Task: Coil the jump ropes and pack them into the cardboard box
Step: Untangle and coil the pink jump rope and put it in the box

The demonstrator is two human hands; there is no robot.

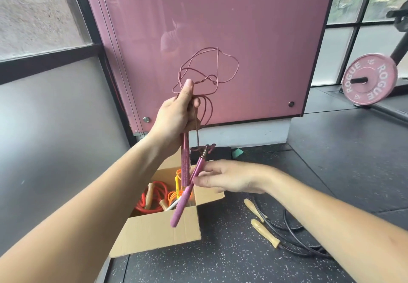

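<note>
The left hand [176,117] is raised above the cardboard box [159,227], clenched around one pink handle [185,163] and the loose wire loops of the pink jump rope [205,73], which spring up past the thumb. The right hand [227,178] pinches the second pink handle [185,199] with its fingertips, tilted over the box's open top. Inside lie an orange rope [154,196] with wooden handles and yellow and white pieces. On the speckled dark rubber floor [220,265], right of the box, a black rope [293,229] with wooden handles lies uncoiled. Behind stand a glossy pink panel [209,29], a window, and a pink weight plate [368,79] on a bar.
</note>
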